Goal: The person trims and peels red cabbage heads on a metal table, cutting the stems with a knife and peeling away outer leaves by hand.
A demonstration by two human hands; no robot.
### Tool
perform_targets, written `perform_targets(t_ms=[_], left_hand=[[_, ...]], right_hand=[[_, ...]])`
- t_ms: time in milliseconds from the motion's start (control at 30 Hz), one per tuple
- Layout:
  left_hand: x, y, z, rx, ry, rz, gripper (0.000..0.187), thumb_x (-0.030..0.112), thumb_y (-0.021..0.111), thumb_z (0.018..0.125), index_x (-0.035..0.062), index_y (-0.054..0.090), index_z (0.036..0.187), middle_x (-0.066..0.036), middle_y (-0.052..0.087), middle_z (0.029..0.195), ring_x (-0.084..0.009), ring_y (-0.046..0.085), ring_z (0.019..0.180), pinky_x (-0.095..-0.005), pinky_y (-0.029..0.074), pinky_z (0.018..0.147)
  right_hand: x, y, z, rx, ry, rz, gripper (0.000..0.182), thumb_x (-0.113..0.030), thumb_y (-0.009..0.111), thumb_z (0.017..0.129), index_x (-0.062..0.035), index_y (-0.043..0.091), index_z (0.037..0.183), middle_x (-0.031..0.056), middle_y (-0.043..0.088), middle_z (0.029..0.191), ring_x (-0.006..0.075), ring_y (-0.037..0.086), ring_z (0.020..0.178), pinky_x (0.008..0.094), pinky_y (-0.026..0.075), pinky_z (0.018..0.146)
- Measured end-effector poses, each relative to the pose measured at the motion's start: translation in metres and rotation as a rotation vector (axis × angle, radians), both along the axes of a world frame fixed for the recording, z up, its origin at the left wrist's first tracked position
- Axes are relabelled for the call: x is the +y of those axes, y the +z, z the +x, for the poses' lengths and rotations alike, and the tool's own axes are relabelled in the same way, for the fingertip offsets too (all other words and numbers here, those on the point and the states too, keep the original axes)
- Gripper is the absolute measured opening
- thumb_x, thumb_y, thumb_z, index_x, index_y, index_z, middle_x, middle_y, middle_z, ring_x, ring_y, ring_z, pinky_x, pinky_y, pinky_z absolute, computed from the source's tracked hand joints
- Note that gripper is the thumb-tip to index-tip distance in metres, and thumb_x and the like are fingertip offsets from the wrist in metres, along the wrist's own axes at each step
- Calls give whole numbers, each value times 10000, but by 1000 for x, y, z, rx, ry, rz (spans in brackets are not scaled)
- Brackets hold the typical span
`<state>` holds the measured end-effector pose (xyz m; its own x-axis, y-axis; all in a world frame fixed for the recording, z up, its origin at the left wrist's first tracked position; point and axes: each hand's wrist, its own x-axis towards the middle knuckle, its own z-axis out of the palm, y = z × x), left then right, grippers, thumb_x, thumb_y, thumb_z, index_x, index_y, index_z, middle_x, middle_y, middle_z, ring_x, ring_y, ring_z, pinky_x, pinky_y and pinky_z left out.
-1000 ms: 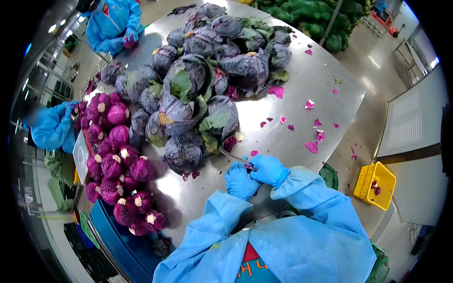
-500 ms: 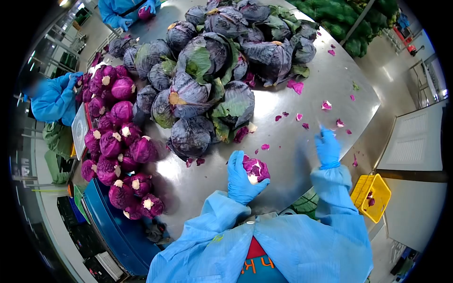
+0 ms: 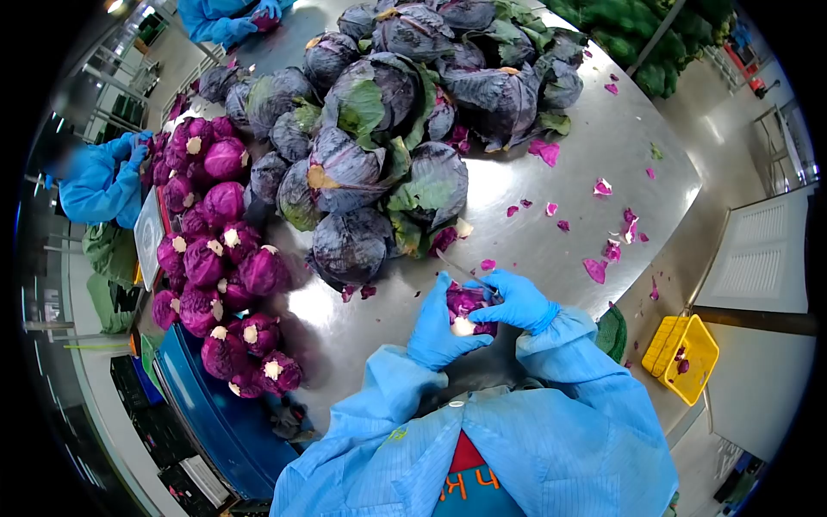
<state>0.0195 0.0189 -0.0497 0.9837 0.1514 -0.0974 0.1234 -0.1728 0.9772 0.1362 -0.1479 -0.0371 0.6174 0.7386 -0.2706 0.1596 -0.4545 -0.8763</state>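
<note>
The left hand (image 3: 438,331), in a blue glove, curls around one side of a small round purple cabbage (image 3: 466,302), fingers spread partly open against it, a pale cut patch facing the person. The right hand (image 3: 522,303), also blue-gloved, is closed around the handle end of a thin metal knife (image 3: 466,274), close against the cabbage's other side; its blade points forward and left. Both hands are over the near edge of a shiny steel table (image 3: 508,246). Just ahead lies a pile of dark purple cabbages with green outer leaves (image 3: 351,248); to the left, a heap of bright magenta cabbages with pale stem ends (image 3: 204,264). Magenta leaf scraps (image 3: 595,270) dot the right side. A yellow plastic basket (image 3: 699,351) stands beyond the table's right edge.
</note>
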Motion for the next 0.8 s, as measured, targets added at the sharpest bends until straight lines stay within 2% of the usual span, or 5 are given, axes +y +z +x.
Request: perform_targets(t_ms=[100, 300, 400, 533, 800], left_hand=[[1, -10, -4, -15, 96, 328, 1048, 441, 864, 619, -56, 341, 1380, -240, 471, 1255, -362, 491, 1165, -431, 397, 1018], [-2, -19, -2, 87, 42, 270, 1064, 397, 869, 629, -96, 303, 1384, -234, 435, 1270, -348, 485, 1180, -402, 397, 1021], [-8, -6, -2, 82, 238, -6, 1015, 379, 897, 578, -89, 359, 1300, -209, 444, 1220, -307, 508, 1115, -384, 432, 951], [-35, -16, -5, 61, 454, 189, 734, 348, 903, 578, 0, 407, 992, -119, 438, 1037, -221, 501, 905, -368, 456, 807], [-64, 13, 6, -63, 381, 622, 762, 347, 871, 497, 26, 496, 1078, -184, 522, 1047, -358, 526, 965, -450, 433, 849]], right_hand=[[3, 3, 7, 76, 41, 13, 547, -423, 787, 747, -51, 653, 1125, 96, 628, 928, 192, 605, 843, 319, 494, 779], [9, 12, 26, 92, 179, -63, 469, -380, 808, 741, -47, 651, 1032, 70, 630, 836, 167, 606, 774, 304, 488, 706], [11, 17, 29, 61, 219, -151, 447, -383, 781, 770, -47, 641, 1031, 79, 623, 853, 193, 607, 762, 316, 492, 694], [-3, 15, 20, -187, 231, -120, 432, -446, 684, 830, -44, 627, 977, 111, 627, 929, 282, 611, 773, 357, 490, 681], [-17, 31, -6, 143, -195, -242, 619, -451, 819, 698, -32, 622, 1108, 94, 644, 810, 164, 626, 746, 303, 514, 700]])
